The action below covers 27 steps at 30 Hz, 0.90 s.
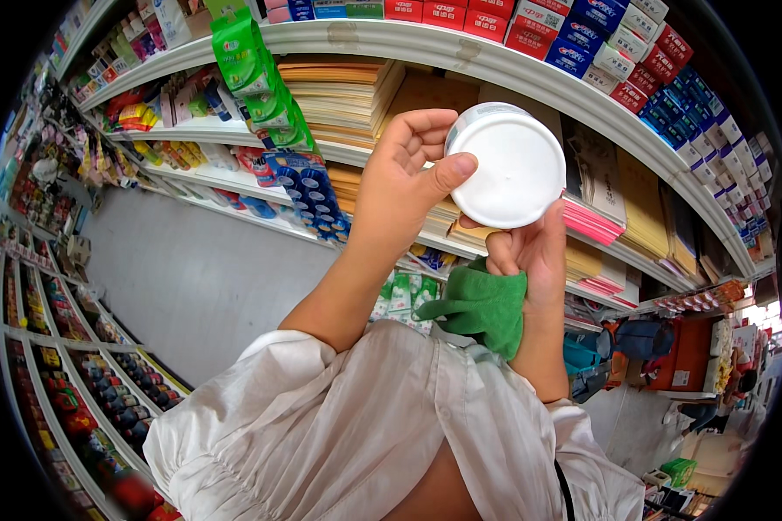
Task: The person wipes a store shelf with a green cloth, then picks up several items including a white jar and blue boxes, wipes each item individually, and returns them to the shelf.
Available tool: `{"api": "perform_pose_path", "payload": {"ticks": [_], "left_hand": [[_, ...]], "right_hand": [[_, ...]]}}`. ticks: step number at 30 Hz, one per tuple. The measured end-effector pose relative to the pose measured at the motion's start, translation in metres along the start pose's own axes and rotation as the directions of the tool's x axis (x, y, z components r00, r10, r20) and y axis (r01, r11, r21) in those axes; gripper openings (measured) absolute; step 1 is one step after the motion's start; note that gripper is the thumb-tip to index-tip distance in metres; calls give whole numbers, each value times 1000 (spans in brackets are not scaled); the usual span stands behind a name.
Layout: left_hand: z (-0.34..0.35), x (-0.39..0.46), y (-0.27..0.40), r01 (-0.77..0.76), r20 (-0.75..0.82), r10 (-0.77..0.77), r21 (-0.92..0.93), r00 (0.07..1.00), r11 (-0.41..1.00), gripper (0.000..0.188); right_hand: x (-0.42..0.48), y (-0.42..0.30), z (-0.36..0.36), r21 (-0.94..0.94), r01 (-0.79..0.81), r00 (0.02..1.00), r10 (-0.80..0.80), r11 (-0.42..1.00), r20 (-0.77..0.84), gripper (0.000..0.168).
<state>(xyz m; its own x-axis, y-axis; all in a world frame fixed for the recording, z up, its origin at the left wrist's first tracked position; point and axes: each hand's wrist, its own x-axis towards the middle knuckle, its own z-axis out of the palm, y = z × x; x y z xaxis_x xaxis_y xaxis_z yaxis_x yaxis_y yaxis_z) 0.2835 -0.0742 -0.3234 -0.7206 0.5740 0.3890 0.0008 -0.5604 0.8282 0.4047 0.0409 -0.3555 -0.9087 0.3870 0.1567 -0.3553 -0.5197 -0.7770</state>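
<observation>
A round white plastic tub point(508, 172) is held up between my two hands, its flat white end turned towards me. My left hand point(409, 163) grips its left edge, thumb across the flat face and fingers curled behind the side. From below, my right hand point(537, 254) supports the tub's lower rim with thumb and fingers. A green cloth point(485, 306) hangs from that same hand, against the wrist. Part of a printed label shows along the tub's upper side.
Shelves ahead hold boxes of toothpaste point(531, 29), stacks of paper envelopes point(339, 98) and pink paper point(593, 218). Green packets point(247, 65) hang from a shelf front. Bottles point(127, 397) line shelves at left, beyond the grey floor point(189, 273). A person point(704, 410) is at far right.
</observation>
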Motion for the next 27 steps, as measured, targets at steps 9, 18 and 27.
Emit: {"api": "perform_pose_path", "payload": {"ticks": [9, 18, 27], "left_hand": [[2, 0, -5, -536, 205, 500, 431, 841, 726, 90], [12, -2, 3, -580, 421, 408, 470, 810, 665, 100], [4, 5, 2, -533, 459, 293, 580, 839, 616, 96]], "right_hand": [[4, -7, 9, 76, -38, 999, 41, 996, -30, 76], [16, -1, 15, 548, 35, 975, 92, 836, -203, 71], [26, -1, -15, 658, -345, 915, 81, 669, 396, 78]]}}
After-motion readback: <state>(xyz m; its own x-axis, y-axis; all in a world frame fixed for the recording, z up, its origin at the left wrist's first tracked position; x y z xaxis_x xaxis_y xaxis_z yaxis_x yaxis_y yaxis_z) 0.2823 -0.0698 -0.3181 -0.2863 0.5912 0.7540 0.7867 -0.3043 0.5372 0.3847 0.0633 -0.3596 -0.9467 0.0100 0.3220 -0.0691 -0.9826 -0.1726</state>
